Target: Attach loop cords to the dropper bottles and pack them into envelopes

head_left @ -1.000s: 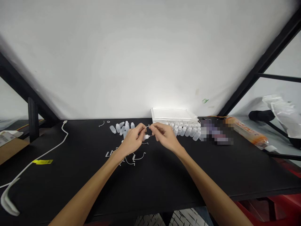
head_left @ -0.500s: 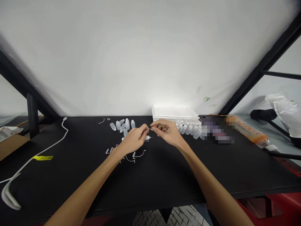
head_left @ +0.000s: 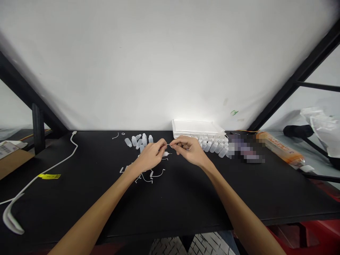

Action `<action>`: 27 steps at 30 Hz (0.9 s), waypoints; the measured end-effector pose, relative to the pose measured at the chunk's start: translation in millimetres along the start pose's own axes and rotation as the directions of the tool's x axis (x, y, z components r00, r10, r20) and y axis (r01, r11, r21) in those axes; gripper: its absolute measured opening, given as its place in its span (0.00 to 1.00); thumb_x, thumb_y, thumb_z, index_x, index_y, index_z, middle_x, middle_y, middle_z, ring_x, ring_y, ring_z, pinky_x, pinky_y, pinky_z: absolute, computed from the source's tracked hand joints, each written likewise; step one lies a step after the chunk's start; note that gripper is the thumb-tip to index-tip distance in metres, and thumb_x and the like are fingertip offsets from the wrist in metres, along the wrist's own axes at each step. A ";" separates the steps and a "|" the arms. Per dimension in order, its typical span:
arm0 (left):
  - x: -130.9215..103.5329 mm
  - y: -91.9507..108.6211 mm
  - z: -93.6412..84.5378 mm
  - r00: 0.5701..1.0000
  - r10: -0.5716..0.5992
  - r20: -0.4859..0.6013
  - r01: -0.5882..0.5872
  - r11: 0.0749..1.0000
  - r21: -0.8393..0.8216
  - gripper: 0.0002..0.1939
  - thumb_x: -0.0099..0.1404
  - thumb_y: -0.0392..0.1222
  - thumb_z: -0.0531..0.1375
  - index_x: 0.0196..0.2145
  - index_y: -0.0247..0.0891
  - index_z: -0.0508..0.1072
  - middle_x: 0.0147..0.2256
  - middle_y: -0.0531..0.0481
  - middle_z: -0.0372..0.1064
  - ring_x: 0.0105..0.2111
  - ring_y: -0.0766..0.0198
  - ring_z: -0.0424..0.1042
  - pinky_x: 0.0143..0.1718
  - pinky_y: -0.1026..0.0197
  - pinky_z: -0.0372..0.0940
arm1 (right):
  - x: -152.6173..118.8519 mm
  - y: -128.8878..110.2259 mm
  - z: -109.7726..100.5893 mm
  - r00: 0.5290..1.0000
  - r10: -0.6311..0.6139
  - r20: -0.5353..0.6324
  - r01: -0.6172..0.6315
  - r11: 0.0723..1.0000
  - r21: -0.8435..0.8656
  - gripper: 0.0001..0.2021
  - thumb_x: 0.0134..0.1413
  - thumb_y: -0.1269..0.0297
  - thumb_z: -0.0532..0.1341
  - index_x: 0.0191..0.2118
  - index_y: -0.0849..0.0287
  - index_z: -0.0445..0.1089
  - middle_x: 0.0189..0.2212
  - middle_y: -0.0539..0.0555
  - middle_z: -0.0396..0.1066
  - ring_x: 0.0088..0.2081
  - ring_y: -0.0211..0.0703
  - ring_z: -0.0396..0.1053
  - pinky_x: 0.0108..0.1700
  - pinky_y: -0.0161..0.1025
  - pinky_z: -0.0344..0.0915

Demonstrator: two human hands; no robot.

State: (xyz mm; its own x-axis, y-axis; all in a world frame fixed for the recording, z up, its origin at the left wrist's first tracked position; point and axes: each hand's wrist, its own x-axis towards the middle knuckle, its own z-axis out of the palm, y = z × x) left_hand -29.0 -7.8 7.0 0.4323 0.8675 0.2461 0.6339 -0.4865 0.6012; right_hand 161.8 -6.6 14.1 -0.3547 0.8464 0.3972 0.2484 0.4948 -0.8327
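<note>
My left hand (head_left: 151, 154) and my right hand (head_left: 190, 151) face each other over the middle of the black table, both closed in a pinch. Between their fingertips runs a short, thin white strip (head_left: 169, 145), slightly bowed; its ends are hidden in the fingers. Just under my left fingers lies a small white bottle with a thin pointed tip (head_left: 166, 154). Several loose thin white strips with bent ends (head_left: 158, 175) are scattered below my left wrist. Behind that hand, several small translucent bottles (head_left: 138, 143) stand or lie in a group.
Right of my right hand, several translucent bottles (head_left: 218, 147) stand in rows before a stack of white flat packs (head_left: 198, 126). An orange-and-clear packet (head_left: 281, 147) lies farther right. A white cable (head_left: 51, 167) with a yellow tag (head_left: 50, 176) runs along the left.
Both hands keep their pinch on the strip and have hardly moved. The view has shifted very slightly.
</note>
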 end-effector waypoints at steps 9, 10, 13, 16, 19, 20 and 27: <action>0.8 -0.3 -1.5 1.000 -0.018 -0.015 0.017 0.997 -0.078 0.09 0.70 0.42 0.48 0.34 0.39 0.64 0.21 0.57 0.58 0.21 0.67 0.56 0.25 0.63 0.50 | 1.6 1.4 0.6 0.998 0.062 -0.003 -0.061 0.994 0.094 0.07 0.52 0.62 0.63 0.32 0.60 0.75 0.28 0.53 0.71 0.25 0.36 0.68 0.24 0.34 0.63; 1.1 -0.6 -1.6 0.999 -0.019 -0.028 0.016 0.993 -0.116 0.09 0.70 0.43 0.48 0.35 0.39 0.64 0.21 0.57 0.58 0.21 0.68 0.56 0.25 0.63 0.50 | 2.3 2.4 0.6 0.997 0.082 -0.006 -0.081 0.988 0.128 0.08 0.52 0.61 0.64 0.32 0.61 0.75 0.27 0.52 0.71 0.24 0.37 0.69 0.23 0.34 0.63; 2.2 -1.5 -1.7 0.995 -0.056 -0.084 0.027 0.949 -0.314 0.11 0.69 0.47 0.51 0.39 0.39 0.67 0.23 0.56 0.59 0.23 0.68 0.59 0.24 0.65 0.53 | 4.6 5.4 0.6 0.992 0.120 -0.045 -0.105 0.963 0.250 0.10 0.49 0.58 0.66 0.33 0.61 0.76 0.24 0.52 0.71 0.25 0.38 0.70 0.22 0.34 0.63; 3.0 -1.4 -1.1 0.992 -0.116 -0.055 0.067 0.832 -0.551 0.14 0.67 0.51 0.54 0.39 0.37 0.69 0.24 0.55 0.56 0.22 0.69 0.56 0.22 0.66 0.51 | 6.0 6.8 1.4 0.988 0.138 -0.067 -0.104 0.925 0.364 0.11 0.45 0.58 0.69 0.33 0.60 0.77 0.26 0.53 0.73 0.28 0.41 0.72 0.22 0.33 0.64; 3.1 -0.3 0.5 0.993 -0.118 0.030 0.105 0.714 -0.692 0.15 0.66 0.52 0.56 0.35 0.35 0.69 0.22 0.57 0.51 0.20 0.71 0.50 0.20 0.67 0.47 | 6.3 6.2 2.6 0.987 0.156 -0.043 -0.123 0.899 0.421 0.11 0.44 0.59 0.70 0.32 0.60 0.77 0.28 0.54 0.74 0.30 0.41 0.72 0.23 0.33 0.65; 3.1 0.1 1.1 0.993 -0.110 0.045 0.109 0.695 -0.711 0.16 0.65 0.52 0.56 0.34 0.35 0.69 0.21 0.58 0.49 0.20 0.71 0.50 0.20 0.67 0.46 | 6.1 5.8 2.9 0.986 0.161 -0.038 -0.128 0.891 0.436 0.10 0.44 0.59 0.70 0.32 0.60 0.77 0.28 0.54 0.75 0.30 0.41 0.73 0.23 0.33 0.65; 3.6 0.8 2.4 0.995 -0.088 0.043 0.092 0.680 -0.727 0.14 0.66 0.51 0.57 0.32 0.36 0.67 0.21 0.58 0.47 0.21 0.71 0.49 0.21 0.67 0.46 | 4.4 3.1 2.7 0.981 0.188 -0.044 -0.136 0.835 0.533 0.09 0.46 0.60 0.69 0.32 0.59 0.76 0.31 0.54 0.75 0.31 0.41 0.73 0.25 0.34 0.67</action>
State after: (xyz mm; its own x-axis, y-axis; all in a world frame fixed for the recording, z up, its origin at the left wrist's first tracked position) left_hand -25.4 -5.3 6.5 0.4020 0.9017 0.1591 0.0042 -0.1756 0.9845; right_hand 158.6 -1.8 12.2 -0.2618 0.9322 0.2499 -0.2249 0.1929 -0.9551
